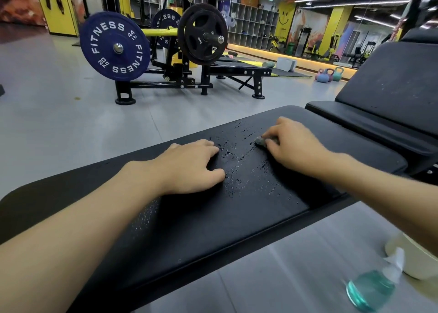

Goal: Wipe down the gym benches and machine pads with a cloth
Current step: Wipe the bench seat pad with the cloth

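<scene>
My right hand (294,146) has the cloth (260,142) bunched into a small grey wad, my fingers curled over it and pinching it against the bench seat (189,229). Only a corner of the cloth shows past my fingertips; the rest is hidden under my palm. I hold it balled up like this, I think, so the pressure goes into one spot and it doesn't slide loose on the slick vinyl.

My left hand (189,168) lies palm down on the same seat, fingers close together and slightly bent, holding nothing. It sits there to steady me as I lean over, and it stays on the side away from the cloth so it is out of the wiping path.

Between my hands the seat is beaded with droplets (237,165), so this patch is wetted but not yet wiped dry. The cloth sits at the far edge of the wet area, a good place to start a pull back toward me.

The angled backrest (391,80) just beyond looks dry and speckled, and I judge it comes next. The spray bottle (372,289) stands on the floor by my right arm, within easy reach, beside a white tub (414,258).
</scene>
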